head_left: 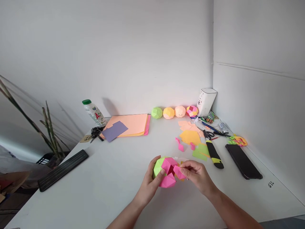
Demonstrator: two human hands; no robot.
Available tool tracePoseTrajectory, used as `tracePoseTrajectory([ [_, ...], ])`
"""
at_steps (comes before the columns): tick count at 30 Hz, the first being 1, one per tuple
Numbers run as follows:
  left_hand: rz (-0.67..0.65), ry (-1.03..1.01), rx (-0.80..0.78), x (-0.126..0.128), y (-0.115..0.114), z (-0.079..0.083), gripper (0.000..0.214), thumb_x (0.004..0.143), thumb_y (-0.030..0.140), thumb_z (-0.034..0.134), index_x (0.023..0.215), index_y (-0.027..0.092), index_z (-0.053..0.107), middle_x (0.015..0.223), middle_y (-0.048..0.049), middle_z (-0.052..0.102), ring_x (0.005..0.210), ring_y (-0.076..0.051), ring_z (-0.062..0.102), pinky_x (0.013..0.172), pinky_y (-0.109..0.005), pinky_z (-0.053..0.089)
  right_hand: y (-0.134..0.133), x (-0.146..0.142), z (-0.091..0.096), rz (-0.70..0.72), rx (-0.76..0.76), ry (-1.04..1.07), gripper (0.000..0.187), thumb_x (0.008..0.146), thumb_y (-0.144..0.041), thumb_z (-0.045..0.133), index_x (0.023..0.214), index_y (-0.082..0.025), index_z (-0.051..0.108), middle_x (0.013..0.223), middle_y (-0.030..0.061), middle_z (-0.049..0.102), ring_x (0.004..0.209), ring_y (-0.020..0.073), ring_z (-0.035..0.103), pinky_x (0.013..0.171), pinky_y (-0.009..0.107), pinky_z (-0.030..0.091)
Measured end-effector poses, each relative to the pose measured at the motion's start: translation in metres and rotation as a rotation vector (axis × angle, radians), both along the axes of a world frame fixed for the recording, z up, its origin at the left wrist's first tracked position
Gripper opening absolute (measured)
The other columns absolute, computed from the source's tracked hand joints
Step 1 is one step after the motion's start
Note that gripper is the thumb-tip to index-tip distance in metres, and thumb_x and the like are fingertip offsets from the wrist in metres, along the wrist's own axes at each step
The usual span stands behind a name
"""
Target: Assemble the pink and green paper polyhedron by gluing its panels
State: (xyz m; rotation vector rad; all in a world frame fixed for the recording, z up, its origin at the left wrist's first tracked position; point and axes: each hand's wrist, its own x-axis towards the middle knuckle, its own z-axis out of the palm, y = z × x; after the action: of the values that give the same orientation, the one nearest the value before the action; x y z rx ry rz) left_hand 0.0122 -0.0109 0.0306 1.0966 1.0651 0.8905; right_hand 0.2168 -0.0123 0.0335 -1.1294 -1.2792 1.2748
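Observation:
A folded paper ball [166, 171] of pink and green pieces sits between both hands just above the white table [114, 178]. My left hand [150, 183] cups its left side with the thumb pressed on a pink face. My right hand [196, 175] pinches a pink paper piece [179, 172] at the ball's right side. Both hands are closed on the paper.
Several finished paper balls [173, 112] line the back wall beside a white box [206, 101]. Loose orange, green and pink paper pieces [190, 136], scissors [209, 133], a utility knife [214, 155] and a phone [243, 160] lie right. Paper sheets [131, 124], bottle [94, 113], black bar [63, 169] left.

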Motion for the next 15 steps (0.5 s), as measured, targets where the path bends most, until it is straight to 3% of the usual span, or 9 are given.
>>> tracePoseTrajectory([
  [15,-0.033,0.001,0.03,-0.0007,0.0019,-0.0059,0.066,0.086,0.057,0.056,0.138,0.024,0.033,0.134,-0.0112,0.054,0.118,-0.028,0.056,0.095,-0.038,0.049,0.0011,-0.0012,-0.0014,0.076,-0.113,-0.037,0.026,0.077,-0.041,0.072,0.071,-0.016,0.068,0.058,-0.0023,0.053,0.052,0.0098,0.043,0.048,0.024,0.034],
])
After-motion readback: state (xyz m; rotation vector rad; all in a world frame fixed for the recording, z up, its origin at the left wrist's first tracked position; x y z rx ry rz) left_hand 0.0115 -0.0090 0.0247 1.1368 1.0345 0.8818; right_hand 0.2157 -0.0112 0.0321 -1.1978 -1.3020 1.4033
